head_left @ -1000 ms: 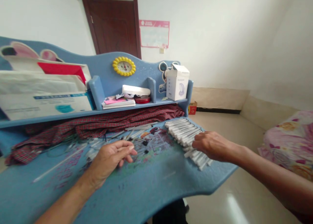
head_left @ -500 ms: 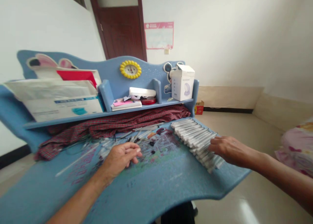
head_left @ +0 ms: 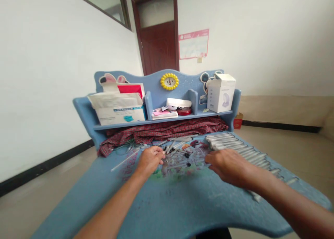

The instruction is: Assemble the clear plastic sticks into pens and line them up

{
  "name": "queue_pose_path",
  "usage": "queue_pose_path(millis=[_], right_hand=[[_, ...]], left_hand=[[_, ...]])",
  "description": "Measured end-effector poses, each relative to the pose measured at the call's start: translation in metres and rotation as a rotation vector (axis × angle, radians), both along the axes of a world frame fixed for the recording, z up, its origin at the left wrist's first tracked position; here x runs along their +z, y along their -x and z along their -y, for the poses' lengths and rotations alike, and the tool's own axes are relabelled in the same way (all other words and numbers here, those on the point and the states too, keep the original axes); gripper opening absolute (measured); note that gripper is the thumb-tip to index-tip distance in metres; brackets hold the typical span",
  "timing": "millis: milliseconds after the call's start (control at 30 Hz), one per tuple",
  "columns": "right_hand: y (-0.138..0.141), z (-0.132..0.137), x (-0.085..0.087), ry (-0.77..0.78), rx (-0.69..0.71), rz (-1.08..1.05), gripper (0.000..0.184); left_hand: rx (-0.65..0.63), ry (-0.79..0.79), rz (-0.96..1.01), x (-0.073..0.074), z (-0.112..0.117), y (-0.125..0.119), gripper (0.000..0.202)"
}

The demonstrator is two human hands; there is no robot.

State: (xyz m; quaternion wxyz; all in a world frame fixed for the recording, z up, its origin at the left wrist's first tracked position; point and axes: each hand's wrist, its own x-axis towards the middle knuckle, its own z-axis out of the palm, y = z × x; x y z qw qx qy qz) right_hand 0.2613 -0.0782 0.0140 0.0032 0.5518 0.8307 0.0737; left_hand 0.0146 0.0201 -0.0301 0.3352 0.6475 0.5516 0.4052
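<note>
My left hand [head_left: 151, 159] is closed, thumb and fingertips pinched together at the edge of a pile of loose parts [head_left: 180, 159]. Thin clear tubes, small black pieces and dark-tipped sticks make up that pile. Whatever sits in the pinch is too small to make out. My right hand [head_left: 227, 166] hovers at the pile's right side with its fingers curled; their tips are partly hidden, and I cannot see what they hold. Beneath and behind that wrist lies a row of whitish pen-like tubes [head_left: 242, 150] with dark ends, partly covered by my forearm.
The blue desk [head_left: 156, 207] has a raised shelf holding a mask box [head_left: 122, 115], a red round tin [head_left: 184, 111] and a white carton [head_left: 221, 96]. A checked cloth [head_left: 167, 129] is bunched under the shelf. One long thin stick [head_left: 124, 161] lies at the left.
My right hand has left the near end of the tube row and come left to the loose parts. My left hand has closed into a pinch. The camera view has turned left.
</note>
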Motion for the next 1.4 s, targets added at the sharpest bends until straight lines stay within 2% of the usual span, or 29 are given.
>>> queue_pose_path(millis=[133,267,400,533,800,1033,1133,1233,1400], right_hand=[[0.046,-0.054,-0.002,-0.032,-0.068,-0.018,0.022],[0.068,-0.1,-0.014,-0.077,-0.204,-0.041,0.026],[0.078,-0.128,-0.028,-0.109,-0.237,-0.018,0.025],[0.084,-0.141,-0.038,-0.125,-0.255,0.013,0.028],[0.078,-0.135,-0.044,-0.133,-0.244,0.048,0.023],[0.066,-0.106,-0.031,-0.085,-0.228,0.073,0.026],[0.063,-0.096,-0.02,-0.074,-0.254,0.07,0.026],[0.065,-0.088,-0.01,-0.062,-0.253,-0.009,0.025],[0.077,-0.077,-0.004,-0.015,-0.049,-0.327,0.02]], left_hand=[[0.055,-0.07,-0.085,-0.005,-0.01,0.012,0.008],[0.128,-0.144,-0.273,-0.006,-0.015,0.021,0.009],[0.158,-0.194,-0.398,-0.005,-0.013,0.022,0.01],[0.162,-0.223,-0.441,-0.007,-0.01,0.02,0.011],[0.163,-0.214,-0.451,-0.004,-0.01,0.023,0.012],[0.161,-0.227,-0.463,0.0,-0.01,0.024,0.013],[0.117,-0.125,-0.291,0.001,-0.008,0.02,0.012],[0.007,0.032,-0.051,0.003,-0.001,0.012,0.012],[-0.22,0.232,0.331,0.009,0.012,0.001,0.028]])
